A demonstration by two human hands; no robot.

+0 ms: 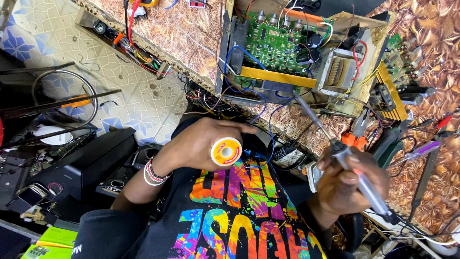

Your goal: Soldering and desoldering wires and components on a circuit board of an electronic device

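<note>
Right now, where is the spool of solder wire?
In the head view, the solder spool sits left of centre in the left hand, below the green circuit board.

Both hands were raised before the chest.
The left hand (201, 144) was curled shut, wrist beaded; the right hand (352, 184) was clenched, thumb uppermost.

solder wire off the spool (226, 151) in the left hand (203, 144) too thin to trace, soldering iron (335, 148) handle partly hidden inside the right hand (352, 184), its tip lost against the circuit board (275, 45)
</note>
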